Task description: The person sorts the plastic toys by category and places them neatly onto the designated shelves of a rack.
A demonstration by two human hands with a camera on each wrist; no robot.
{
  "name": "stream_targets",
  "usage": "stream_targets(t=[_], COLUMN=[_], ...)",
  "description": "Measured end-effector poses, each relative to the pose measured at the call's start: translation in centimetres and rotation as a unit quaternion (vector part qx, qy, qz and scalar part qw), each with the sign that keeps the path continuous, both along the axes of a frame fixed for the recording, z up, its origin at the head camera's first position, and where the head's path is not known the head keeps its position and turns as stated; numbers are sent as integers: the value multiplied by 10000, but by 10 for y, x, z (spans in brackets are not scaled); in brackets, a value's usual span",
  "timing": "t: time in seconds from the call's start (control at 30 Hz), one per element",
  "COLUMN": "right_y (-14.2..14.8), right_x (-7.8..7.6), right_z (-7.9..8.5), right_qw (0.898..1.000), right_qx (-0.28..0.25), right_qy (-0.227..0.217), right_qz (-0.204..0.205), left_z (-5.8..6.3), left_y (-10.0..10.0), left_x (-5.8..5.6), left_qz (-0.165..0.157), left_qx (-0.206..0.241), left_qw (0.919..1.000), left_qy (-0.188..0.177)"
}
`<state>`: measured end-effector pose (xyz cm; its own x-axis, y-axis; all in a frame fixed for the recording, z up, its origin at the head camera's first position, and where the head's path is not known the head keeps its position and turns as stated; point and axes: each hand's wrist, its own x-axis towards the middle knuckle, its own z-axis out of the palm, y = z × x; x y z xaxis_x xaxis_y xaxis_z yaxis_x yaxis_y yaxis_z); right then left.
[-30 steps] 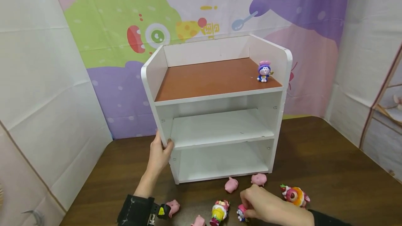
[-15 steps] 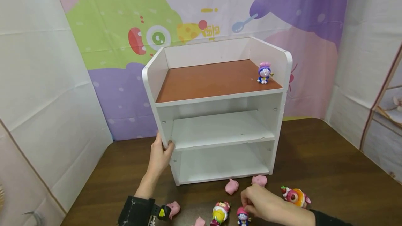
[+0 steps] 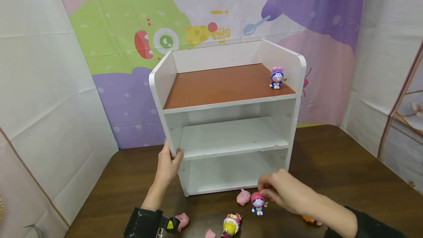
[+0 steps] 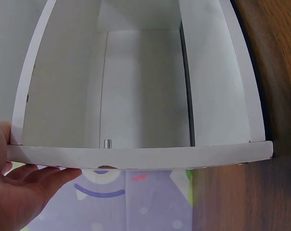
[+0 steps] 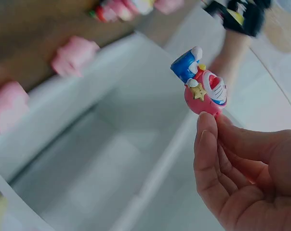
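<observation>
The right hand (image 3: 285,190) pinches a pink-hooded Doraemon figurine (image 3: 258,205) by the hood between thumb and fingertips, its grip narrow. In the head view the toy is head up, in front of the white shelf unit (image 3: 236,133) and above the dark wooden table (image 3: 125,183); whether its feet touch the wood cannot be told. The right wrist view shows a gold star (image 5: 198,91) on the toy. The left hand (image 3: 168,162) holds the unit's left side panel (image 3: 161,87), thumb at the front edge and fingers along the outer face.

Just left of the held toy sits a pink pig figurine (image 3: 243,197). Nearer the viewer lies a yellow-clad figurine (image 3: 231,225), and an orange figurine (image 3: 311,219) is mostly hidden by the right forearm. A second pig (image 3: 182,221) is beside the left wrist strap (image 3: 170,224). On the brown top shelf (image 3: 224,87), near the right wall, stands a purple-hooded figurine (image 3: 277,78). A cartoon backdrop (image 3: 119,109) hangs behind.
</observation>
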<state>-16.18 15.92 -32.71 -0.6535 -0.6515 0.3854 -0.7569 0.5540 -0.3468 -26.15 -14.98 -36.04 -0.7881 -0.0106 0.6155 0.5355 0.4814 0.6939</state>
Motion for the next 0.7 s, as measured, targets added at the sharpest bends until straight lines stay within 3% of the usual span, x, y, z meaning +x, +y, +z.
stream_targets(t=[0.13, 0.37, 0.7], right_y=[5, 11, 15], right_x=[1, 4, 10], right_z=[25, 69, 133], right_qw=[9994, 9988, 9875], right_qx=[-155, -144, -115], right_qy=[300, 439, 1427], right_qz=[-42, -140, -657], left_z=[0, -1, -1], left_y=[0, -1, 0], left_x=[0, 0, -1], left_qz=[38, 38, 8], left_qx=[-12, -33, -18], left_qw=[10000, 10000, 10000], left_qy=[16, 77, 42])
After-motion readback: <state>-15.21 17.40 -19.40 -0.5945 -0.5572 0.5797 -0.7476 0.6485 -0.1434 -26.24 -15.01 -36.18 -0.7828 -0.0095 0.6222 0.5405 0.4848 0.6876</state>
